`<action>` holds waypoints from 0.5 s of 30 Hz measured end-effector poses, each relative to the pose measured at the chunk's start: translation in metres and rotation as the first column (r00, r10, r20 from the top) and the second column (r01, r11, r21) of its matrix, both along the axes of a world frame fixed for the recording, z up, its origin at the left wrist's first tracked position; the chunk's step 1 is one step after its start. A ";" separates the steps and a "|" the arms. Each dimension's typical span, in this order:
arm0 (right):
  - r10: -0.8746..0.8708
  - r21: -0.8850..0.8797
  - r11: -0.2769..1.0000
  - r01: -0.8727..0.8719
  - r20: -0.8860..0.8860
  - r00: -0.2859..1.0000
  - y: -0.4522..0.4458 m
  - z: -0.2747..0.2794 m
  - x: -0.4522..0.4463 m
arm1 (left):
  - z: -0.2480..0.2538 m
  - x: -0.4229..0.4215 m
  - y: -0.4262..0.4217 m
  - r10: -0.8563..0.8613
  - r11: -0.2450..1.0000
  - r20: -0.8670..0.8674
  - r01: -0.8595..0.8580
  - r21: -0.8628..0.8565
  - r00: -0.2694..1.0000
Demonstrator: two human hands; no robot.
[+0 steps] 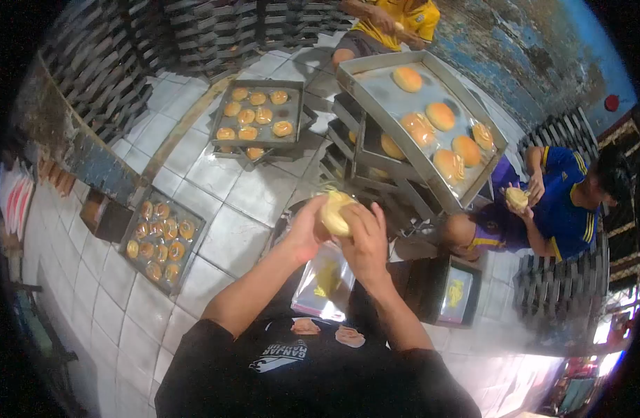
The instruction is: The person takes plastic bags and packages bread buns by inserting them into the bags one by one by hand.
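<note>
A pale yellow bun (pixel 336 214) is held up in front of my chest between both hands. My left hand (pixel 309 226) closes on its left side. My right hand (pixel 364 237) wraps its fingers over the right side. At the bun's top a pale, ragged tip sticks up; whether this is wrapper or bread I cannot tell. Below my hands, at my lap, lies a stack of shiny clear plastic sheets (pixel 321 289) with a yellow patch on it.
A large metal tray (pixel 393 132) of buns tops a stack of trays ahead right. Trays of wrapped buns (pixel 246 115) (pixel 163 240) lie on the tiled floor. A person in blue (pixel 571 198) holds a bun at right; another in yellow (pixel 403 21) sits ahead.
</note>
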State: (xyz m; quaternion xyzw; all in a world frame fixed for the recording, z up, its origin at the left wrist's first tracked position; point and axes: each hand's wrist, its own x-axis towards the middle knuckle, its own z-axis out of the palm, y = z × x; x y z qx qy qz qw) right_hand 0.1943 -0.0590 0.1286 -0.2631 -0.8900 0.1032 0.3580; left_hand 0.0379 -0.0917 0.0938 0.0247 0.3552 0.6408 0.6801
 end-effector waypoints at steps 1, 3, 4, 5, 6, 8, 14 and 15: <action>-0.006 -0.006 1.000 0.006 -0.013 1.000 -0.007 -0.006 -0.005 | -0.010 -0.008 0.000 -0.006 1.000 -0.013 0.006 -0.006 1.000; 0.171 -0.224 0.960 -0.170 -0.016 0.985 -0.024 -0.029 -0.019 | -0.036 -0.031 0.001 0.004 0.998 0.220 -0.018 0.063 0.975; 0.150 -0.277 0.950 -0.140 0.015 0.989 -0.032 -0.037 -0.027 | -0.041 -0.035 -0.002 0.062 0.997 0.236 -0.069 0.023 0.970; 0.149 -0.279 0.950 -0.144 -0.003 0.989 -0.027 -0.042 -0.030 | -0.047 -0.027 -0.005 0.061 0.998 0.219 -0.067 0.020 0.974; 0.107 -0.160 0.982 -0.098 0.050 0.993 -0.016 -0.042 -0.031 | -0.051 -0.006 -0.009 0.147 0.988 0.050 -0.149 0.036 0.988; 0.062 -0.040 0.998 -0.057 0.127 0.990 -0.003 -0.034 -0.025 | -0.028 0.028 -0.017 0.237 0.971 -0.311 -0.215 0.103 0.920; 0.148 -0.126 0.983 -0.131 0.131 0.980 0.026 -0.024 -0.031 | -0.017 0.009 0.014 0.221 0.935 0.122 -0.246 0.254 0.967; 0.146 -0.119 0.984 -0.131 0.123 0.982 0.033 -0.025 -0.034 | -0.025 0.018 0.022 0.264 0.947 0.046 -0.268 0.175 0.963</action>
